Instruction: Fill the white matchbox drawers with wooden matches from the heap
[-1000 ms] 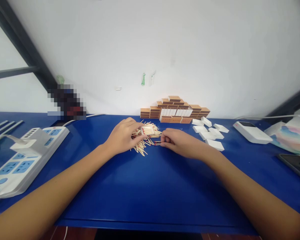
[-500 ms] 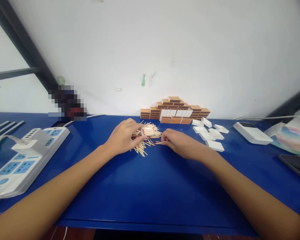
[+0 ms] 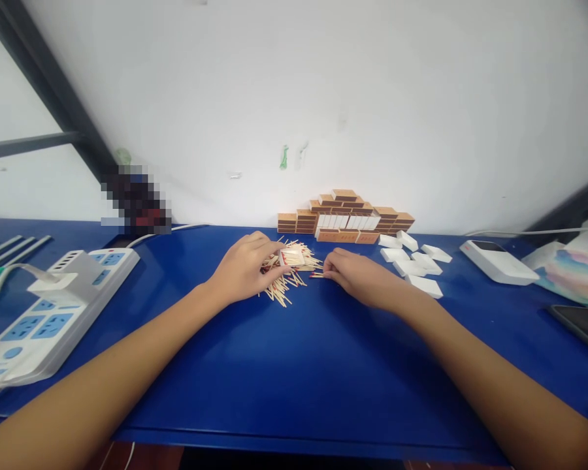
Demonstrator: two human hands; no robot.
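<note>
Resting on a blue worktop (image 3: 304, 365), both hands work at a loose pile of matches (image 3: 287, 277) near the back wall. The left hand (image 3: 242, 267) lies over the pile's left side, its grip closed on a small tray (image 3: 292, 257) — thumb below, fingers curled over the near edge — with red match heads showing inside it. The tray sits above the middle of the pile, just right of the left fingertips.

The right hand (image 3: 357, 274) lies flat beside the pile's right edge, fingers pinched together at the tips; a single match (image 3: 316, 275) sticks out from them toward the pile, touching the worktop. Whether more matches are in that pinch cannot be told. The two hands are close but apart, the tray between them and slightly further back.

Behind the pile, against the wall, stands a stack of brown boxes (image 3: 345, 215). To the right of the right hand lie several white sleeves (image 3: 414, 261), scattered flat. Further right are a white device (image 3: 498, 260) and a dark phone (image 3: 581, 326) at the edge. A power strip (image 3: 49, 313) with a plugged charger lies far left — well apart from the hands.
</note>
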